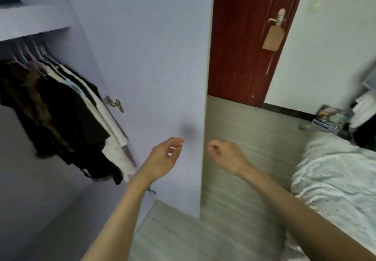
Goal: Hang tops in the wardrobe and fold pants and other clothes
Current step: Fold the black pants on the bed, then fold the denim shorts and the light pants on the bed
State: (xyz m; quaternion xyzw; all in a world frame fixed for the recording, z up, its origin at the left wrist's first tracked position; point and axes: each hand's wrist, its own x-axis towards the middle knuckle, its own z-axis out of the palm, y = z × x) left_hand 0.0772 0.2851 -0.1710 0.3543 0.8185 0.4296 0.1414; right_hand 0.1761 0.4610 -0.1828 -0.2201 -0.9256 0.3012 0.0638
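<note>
Two empty hands, left hand (162, 157) loosely open, right hand (225, 155) loosely curled, face the wardrobe door (154, 77); hung tops (61, 108) lie leftward, nearer the left.

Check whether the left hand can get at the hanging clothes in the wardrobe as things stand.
Probably yes: the left hand is empty, the wardrobe door stands open, and nothing lies between it and the hanging clothes.
</note>
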